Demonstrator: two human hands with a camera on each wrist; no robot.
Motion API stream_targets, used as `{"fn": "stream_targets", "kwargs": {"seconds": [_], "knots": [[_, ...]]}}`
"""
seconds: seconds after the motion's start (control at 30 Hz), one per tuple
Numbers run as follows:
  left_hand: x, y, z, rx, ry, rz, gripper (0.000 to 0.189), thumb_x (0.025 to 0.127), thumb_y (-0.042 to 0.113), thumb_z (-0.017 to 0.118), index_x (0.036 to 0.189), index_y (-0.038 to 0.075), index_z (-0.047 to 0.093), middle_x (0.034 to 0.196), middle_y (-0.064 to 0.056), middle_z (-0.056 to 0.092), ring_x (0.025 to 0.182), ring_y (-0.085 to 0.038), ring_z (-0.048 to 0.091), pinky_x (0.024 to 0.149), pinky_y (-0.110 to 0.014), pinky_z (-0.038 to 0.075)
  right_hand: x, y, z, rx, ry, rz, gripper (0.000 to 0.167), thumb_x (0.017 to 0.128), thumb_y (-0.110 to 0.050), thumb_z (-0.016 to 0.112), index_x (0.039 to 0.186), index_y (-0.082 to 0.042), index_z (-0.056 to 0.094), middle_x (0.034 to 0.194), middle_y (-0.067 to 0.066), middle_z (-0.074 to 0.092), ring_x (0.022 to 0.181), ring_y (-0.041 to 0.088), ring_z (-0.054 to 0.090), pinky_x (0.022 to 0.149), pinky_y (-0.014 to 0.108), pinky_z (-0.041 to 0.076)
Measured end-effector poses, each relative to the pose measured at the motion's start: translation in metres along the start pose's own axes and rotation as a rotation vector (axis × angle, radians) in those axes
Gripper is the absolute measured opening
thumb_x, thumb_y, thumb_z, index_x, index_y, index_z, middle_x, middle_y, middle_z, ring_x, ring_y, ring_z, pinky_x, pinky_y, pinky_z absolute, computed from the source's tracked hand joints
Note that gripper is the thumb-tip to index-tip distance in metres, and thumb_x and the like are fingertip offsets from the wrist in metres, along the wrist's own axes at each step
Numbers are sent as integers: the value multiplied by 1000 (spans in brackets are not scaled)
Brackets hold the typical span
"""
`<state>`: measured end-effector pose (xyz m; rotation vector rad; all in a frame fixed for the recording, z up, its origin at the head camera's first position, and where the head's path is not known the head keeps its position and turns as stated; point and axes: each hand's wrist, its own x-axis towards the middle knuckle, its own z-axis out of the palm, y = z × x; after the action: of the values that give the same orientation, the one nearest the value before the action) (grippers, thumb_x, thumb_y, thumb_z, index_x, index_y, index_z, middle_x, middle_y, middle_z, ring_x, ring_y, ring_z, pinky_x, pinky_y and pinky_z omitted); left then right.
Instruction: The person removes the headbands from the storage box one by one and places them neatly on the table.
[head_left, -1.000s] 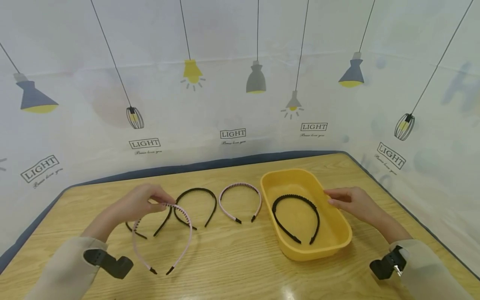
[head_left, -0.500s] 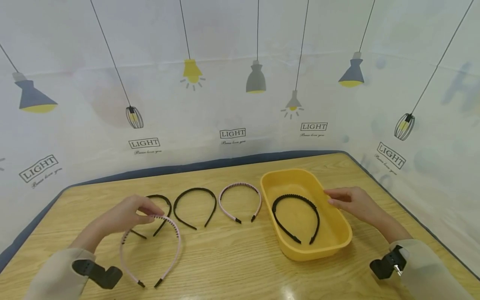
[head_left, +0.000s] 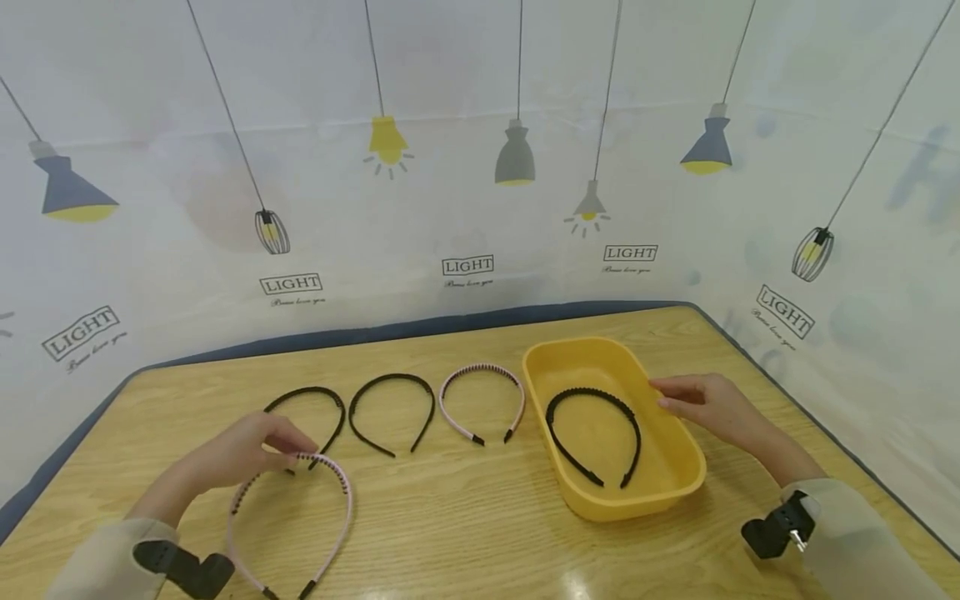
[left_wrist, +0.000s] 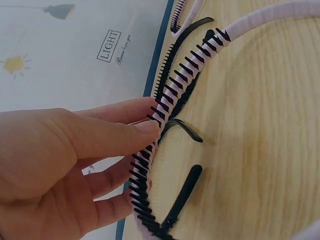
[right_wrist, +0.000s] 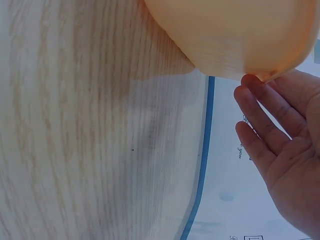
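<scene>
My left hand pinches the top of a pink headband with black teeth, thumb on one side and fingers on the other. The headband's tips hang toward the near edge of the table. Beyond that hand lies a black headband, partly hidden by it. To its right lie another black headband and a second pink headband. A yellow tray holds one black headband. My right hand touches the tray's right rim; its fingers look fairly straight in the right wrist view.
The wooden table ends at a dark blue border along the back. Behind it hangs a pale backdrop printed with lamps. Dark straps with small devices sit on both wrists.
My left hand has moved left and nearer with the pink headband, uncovering more of the leftmost black headband. The right hand and the tray have stayed in place.
</scene>
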<state>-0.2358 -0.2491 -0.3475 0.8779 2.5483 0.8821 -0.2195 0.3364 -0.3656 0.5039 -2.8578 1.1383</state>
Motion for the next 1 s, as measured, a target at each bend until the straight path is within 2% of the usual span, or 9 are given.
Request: {"fn": "stream_targets", "kwargs": {"seconds": [0.27, 0.63, 1.0], "knots": [[-6, -10, 5, -46, -5, -38, 21, 84, 4, 63, 105, -1, 67, 98, -6, 65, 87, -13, 61, 71, -24, 50, 1, 1, 0, -2, -5, -4, 40, 91, -17, 58, 123, 7, 55, 115, 24, 58, 101, 34, 58, 72, 28, 53], [-10, -19, 9, -44, 9, -63, 20, 82, 6, 66, 101, 3, 69, 97, -4, 66, 87, -12, 61, 74, -25, 50, 1, 2, -1, -5, 5, -12, 38, 91, -16, 59, 121, 7, 56, 112, 23, 60, 97, 31, 60, 69, 23, 52], [-9, -24, 15, -49, 20, -41, 18, 83, 4, 65, 100, 4, 70, 95, -3, 65, 86, -12, 60, 73, -25, 49, 0, 2, -1, -2, 4, -5, 39, 91, -16, 59, 122, 7, 56, 113, 23, 59, 99, 33, 60, 70, 25, 52]]}}
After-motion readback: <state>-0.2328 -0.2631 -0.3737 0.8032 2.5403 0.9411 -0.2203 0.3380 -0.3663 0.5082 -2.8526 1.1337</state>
